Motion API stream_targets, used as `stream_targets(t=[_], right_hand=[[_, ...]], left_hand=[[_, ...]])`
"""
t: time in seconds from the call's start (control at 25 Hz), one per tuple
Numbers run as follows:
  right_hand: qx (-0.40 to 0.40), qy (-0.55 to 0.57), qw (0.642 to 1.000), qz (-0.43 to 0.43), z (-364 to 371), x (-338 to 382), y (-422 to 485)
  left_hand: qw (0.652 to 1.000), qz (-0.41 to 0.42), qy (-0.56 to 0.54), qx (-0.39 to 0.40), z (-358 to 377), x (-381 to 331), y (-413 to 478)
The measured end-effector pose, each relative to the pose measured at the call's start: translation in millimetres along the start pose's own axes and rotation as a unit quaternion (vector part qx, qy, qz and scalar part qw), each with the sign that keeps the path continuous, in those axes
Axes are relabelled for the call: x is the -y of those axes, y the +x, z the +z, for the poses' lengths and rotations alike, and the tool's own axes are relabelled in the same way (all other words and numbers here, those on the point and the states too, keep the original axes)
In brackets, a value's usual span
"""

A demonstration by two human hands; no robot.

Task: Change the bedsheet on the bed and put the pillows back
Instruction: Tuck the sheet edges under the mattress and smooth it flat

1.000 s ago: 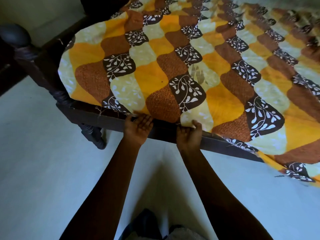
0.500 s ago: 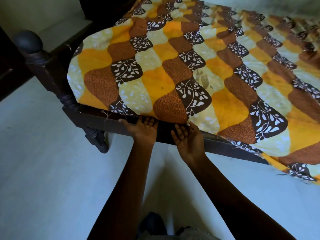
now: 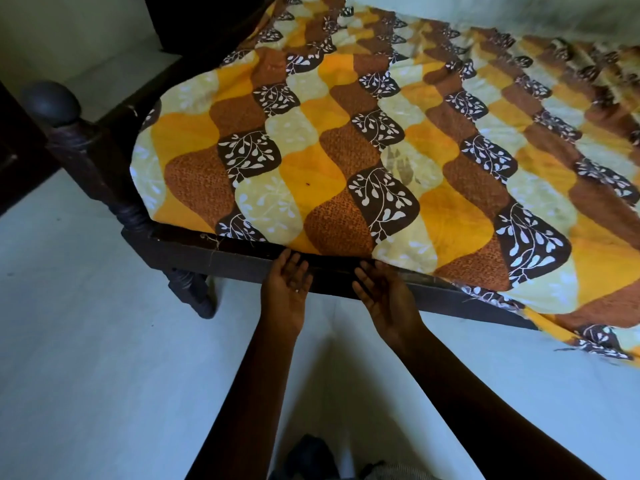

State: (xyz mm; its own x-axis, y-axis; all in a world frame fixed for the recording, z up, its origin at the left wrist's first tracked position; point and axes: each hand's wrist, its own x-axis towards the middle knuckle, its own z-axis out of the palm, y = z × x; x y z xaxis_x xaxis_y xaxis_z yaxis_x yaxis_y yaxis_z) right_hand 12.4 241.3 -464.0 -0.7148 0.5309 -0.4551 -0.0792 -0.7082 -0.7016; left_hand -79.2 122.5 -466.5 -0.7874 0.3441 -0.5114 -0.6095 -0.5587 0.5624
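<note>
A bedsheet [image 3: 363, 161] patterned in orange, brown and cream with white leaf sprigs covers the mattress on a dark wooden bed frame [image 3: 235, 261]. Its near edge is tucked in along the side rail at the left and hangs loose over the rail at the right [image 3: 588, 337]. My left hand [image 3: 287, 285] and my right hand [image 3: 384, 299] are palm up, fingers apart, with fingertips at the gap under the sheet's edge above the rail. Neither hand holds anything. No pillows are in view.
A round-topped dark bedpost [image 3: 52, 105] stands at the bed's near left corner, with a turned leg [image 3: 194, 292] below the rail. Pale floor [image 3: 104, 375] lies around me. A wall [image 3: 485, 12] runs behind the bed.
Both hands let go of the sheet's edge and turned palm up with fingers spread at the rail. The view shifted slightly, so the bed sits lower and further right.
</note>
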Motion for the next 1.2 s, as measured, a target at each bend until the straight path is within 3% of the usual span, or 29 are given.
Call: stream_targets(t=[0.12, 0.2, 0.24, 0.36, 0.52, 0.56, 0.6, 0.64, 0.72, 0.84, 0.96, 1.08, 1.2], right_hand=[[0.009, -0.129, 0.991, -0.033, -8, 10, -13], [0.051, -0.261, 0.957, -0.115, -7, 21, -23], [0.089, -0.353, 0.913, -0.186, 0, 28, -27], [0.184, -0.557, 0.705, -0.398, 55, 54, -8], [0.136, -0.768, 0.522, -0.346, 135, 42, 42], [0.189, -0.771, 0.514, -0.324, 142, 28, 40], [0.275, -0.734, 0.541, -0.305, 145, 11, 31], [0.351, -0.669, 0.589, -0.288, 144, -3, 16], [0.386, -0.546, 0.691, -0.276, 134, -19, -14], [0.232, -0.393, 0.859, -0.232, 94, -18, -23], [0.064, -0.179, 0.976, -0.102, 37, 0, -15], [-0.043, 0.011, 0.999, -0.002, -2, 8, -4], [-0.055, 0.114, 0.992, -0.002, -10, 11, 4]], left_hand=[[0.979, 0.074, 0.177, 0.064, 6, 3, -18], [0.956, 0.132, 0.247, 0.086, 5, 4, -21], [0.953, 0.148, 0.252, 0.078, 3, 1, -21], [0.97, 0.146, 0.193, 0.024, 3, -14, -13], [0.985, 0.128, 0.11, -0.044, -13, -17, -9], [0.986, 0.12, 0.099, -0.053, -19, -13, -12], [0.988, 0.111, 0.092, -0.055, -23, -7, -17], [0.989, 0.104, 0.085, -0.055, -28, -1, -21], [0.992, 0.101, 0.07, -0.041, -31, 9, -28], [0.994, 0.093, 0.049, -0.02, -26, 15, -25], [0.998, 0.059, 0.011, -0.022, -4, 13, -18], [1.0, -0.006, -0.026, 0.002, 26, 14, -13], [0.996, -0.056, -0.063, 0.016, 39, 17, -3]])
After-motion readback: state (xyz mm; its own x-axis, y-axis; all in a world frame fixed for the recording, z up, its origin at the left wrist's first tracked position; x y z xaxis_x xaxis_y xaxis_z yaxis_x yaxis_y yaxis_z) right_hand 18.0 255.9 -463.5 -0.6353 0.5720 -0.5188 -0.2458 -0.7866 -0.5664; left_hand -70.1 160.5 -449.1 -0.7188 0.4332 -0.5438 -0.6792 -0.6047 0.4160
